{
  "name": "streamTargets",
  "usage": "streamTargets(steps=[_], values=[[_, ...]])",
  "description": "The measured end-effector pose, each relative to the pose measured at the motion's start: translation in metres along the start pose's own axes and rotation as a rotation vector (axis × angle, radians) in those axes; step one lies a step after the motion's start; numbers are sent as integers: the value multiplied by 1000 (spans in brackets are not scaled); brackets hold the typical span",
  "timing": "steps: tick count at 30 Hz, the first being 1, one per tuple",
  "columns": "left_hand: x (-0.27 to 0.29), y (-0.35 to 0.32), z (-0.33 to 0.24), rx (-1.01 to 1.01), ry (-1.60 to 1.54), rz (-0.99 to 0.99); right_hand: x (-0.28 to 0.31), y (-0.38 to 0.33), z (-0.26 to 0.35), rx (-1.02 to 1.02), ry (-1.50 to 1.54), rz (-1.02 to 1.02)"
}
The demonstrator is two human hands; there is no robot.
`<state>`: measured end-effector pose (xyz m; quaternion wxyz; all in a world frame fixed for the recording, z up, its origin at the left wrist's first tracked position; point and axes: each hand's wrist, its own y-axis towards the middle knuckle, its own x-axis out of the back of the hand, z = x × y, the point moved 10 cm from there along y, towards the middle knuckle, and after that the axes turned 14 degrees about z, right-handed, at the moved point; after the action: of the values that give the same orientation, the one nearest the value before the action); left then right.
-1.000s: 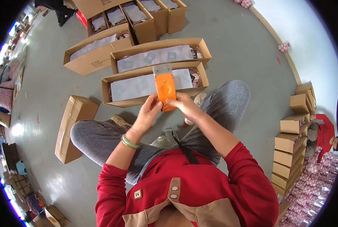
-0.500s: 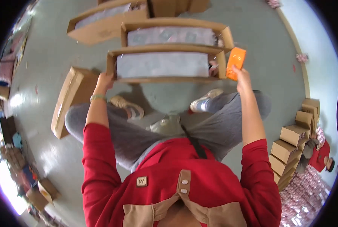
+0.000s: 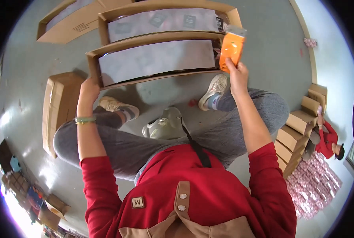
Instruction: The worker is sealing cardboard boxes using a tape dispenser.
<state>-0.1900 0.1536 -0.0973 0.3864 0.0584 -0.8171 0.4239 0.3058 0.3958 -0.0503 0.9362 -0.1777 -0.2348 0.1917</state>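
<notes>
Floor: grey [image 3: 260,59], spreading beneath a seated worker in a red top [image 3: 212,190], knees spread either side of the work.
Carton stack: brown boxes [image 3: 291,139] piled at the right, near a second person in red [image 3: 328,142] and a glossy heap of pink-and-white packages [image 3: 313,184].
Near carton: long, open-topped, its end wall [image 3: 93,67] at the worker's left; it lies straight ahead, long axis running left to right and tipping slightly away at the right. A pale sheet [image 3: 157,61] covers most of its contents.
Far carton: similar in shape, its left end [image 3: 103,31] showing just beyond the near one, a whitish cover over its load.
Taped carton: taller than it is wide in view [image 3: 58,111], beside the worker's left knee.
Forearms: the left [image 3: 89,139], a green bangle [image 3: 85,119] at its wrist, reaches almost straight ahead; the right [image 3: 254,115] slants inward.
Left hand: at the carton's near-left corner [image 3: 89,89], back upward; its fingertips are hidden, so how tightly it closes cannot be told.
Right hand: narrowed around the packet's near end [image 3: 238,75], thumb laid on the upper face.
Orange packet: clear-topped [image 3: 232,47], extending away from the right hand, far the nearer of the two. Its long axis points forward and leans a little right, crosswise to the carton; it overlaps the carton's right end in view, though whether they touch is unclear.
</notes>
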Motion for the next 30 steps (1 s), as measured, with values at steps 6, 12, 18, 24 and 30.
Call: streamTargets(steps=[6,12,18,24,30], values=[[3,3,-25,-11,251,60,42,-7,46,246,564,-192],[9,-13,-39,101,191,148,35,-10,43,190,618,-229],[7,-14,-57,-49,214,107,72,-20,32,207,407,-409],[3,-3,-30,-18,85,-41,75,11,-39,18,393,-465],[-20,-2,-34,-52,37,5,35,36,-77,80,494,-294]])
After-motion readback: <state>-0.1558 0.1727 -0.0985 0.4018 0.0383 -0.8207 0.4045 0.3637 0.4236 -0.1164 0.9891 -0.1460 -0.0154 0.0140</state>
